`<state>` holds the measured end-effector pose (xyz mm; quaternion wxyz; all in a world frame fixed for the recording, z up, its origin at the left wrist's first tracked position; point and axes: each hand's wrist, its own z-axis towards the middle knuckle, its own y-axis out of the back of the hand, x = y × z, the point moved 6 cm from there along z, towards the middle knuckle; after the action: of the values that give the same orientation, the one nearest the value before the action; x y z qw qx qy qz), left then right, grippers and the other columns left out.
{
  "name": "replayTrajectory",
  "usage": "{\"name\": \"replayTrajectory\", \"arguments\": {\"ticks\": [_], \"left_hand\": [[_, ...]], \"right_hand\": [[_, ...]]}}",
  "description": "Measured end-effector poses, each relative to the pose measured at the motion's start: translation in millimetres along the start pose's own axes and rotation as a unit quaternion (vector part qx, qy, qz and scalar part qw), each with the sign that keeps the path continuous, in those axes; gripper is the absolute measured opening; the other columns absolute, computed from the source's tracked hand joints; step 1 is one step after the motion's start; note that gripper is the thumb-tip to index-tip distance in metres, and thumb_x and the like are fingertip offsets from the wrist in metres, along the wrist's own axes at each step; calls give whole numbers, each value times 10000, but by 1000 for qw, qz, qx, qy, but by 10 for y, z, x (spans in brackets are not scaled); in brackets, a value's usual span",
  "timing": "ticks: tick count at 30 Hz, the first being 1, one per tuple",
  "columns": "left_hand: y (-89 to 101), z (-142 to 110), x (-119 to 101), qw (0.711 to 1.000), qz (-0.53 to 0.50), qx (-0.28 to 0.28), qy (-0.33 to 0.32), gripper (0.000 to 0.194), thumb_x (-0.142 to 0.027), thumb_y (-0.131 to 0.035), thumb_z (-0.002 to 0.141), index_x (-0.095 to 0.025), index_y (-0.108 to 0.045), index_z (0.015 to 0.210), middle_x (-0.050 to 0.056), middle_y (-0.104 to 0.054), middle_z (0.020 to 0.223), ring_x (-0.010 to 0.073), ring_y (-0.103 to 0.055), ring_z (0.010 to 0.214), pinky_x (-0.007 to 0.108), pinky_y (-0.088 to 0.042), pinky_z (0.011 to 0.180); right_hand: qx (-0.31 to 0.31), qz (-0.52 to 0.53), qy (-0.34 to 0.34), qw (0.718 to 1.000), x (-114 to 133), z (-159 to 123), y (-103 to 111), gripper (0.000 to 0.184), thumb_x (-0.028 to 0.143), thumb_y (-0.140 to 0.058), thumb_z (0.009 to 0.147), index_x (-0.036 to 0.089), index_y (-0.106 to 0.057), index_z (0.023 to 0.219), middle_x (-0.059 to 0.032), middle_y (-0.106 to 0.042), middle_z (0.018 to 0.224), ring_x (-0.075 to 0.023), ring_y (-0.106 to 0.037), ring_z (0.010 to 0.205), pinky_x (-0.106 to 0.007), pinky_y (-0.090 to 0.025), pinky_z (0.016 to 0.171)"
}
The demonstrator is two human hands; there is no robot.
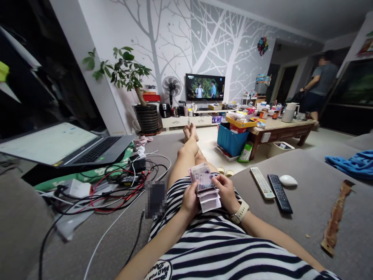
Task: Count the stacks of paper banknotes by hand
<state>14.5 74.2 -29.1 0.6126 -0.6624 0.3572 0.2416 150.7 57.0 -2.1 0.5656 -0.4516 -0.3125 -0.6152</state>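
Observation:
A bundle of purple-grey banknotes [205, 181] is held over my lap, between both hands. My left hand [190, 197] grips the left side of the bundle, with its thumb on the front. At the upper right edge, my right hand [226, 191] pinches a note between thumb and fingers; a watch with a pale strap [240, 212] is on that wrist. Several notes are fanned behind the front one, and folded ends hang below toward me. Striped cloth [210, 241] covers my lap beneath the hands.
Left of my legs lie a blurred-out dark object [156, 199], tangled cables [125, 179] and an open laptop [87, 149]. To the right are a white remote [262, 183], a black remote [279, 193] and a white mouse [288, 180]. A person [322, 81] stands beyond the wooden table [271, 134].

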Motion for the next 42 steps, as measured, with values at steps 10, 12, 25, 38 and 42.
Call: {"name": "replayTrajectory", "arguments": {"ticks": [10,12,25,38,42], "left_hand": [[56,57,40,1000,15,16,-12,306,-379,-715,701,-173,-687,925,72,-786,862,265,-721,968,364,-554,851],[56,59,47,999,26,16,-18,238,-348,-684,726,-202,-689,914,60,-784,849,257,-724,960,354,-561,825],[153,213,207,997,24,48,59,296,-315,-637,741,-142,-684,976,106,-779,843,264,-745,877,412,-591,801],[59,182,137,997,29,68,19,292,-374,-698,711,-154,-725,900,107,-787,856,298,-727,972,416,-573,858],[14,140,66,998,24,61,2,321,-375,-746,656,-120,-725,851,110,-786,837,305,-718,996,408,-556,892]], "right_hand": [[-14,19,-16,1000,-28,28,6,381,509,-716,763,186,-561,631,38,-506,582,-128,-427,569,-264,-364,581],[-27,35,-32,999,-60,50,26,396,519,-743,728,183,-563,618,40,-511,573,-126,-432,564,-263,-366,576],[-38,69,-61,995,-121,94,61,377,505,-772,667,178,-597,604,37,-525,544,-121,-430,530,-262,-356,542],[-18,66,-29,997,55,63,5,315,467,-752,721,170,-661,666,15,-603,597,-136,-489,570,-273,-398,582],[0,58,-24,998,86,44,-26,386,543,-697,768,175,-644,667,19,-583,539,-131,-470,514,-265,-382,536]]}}
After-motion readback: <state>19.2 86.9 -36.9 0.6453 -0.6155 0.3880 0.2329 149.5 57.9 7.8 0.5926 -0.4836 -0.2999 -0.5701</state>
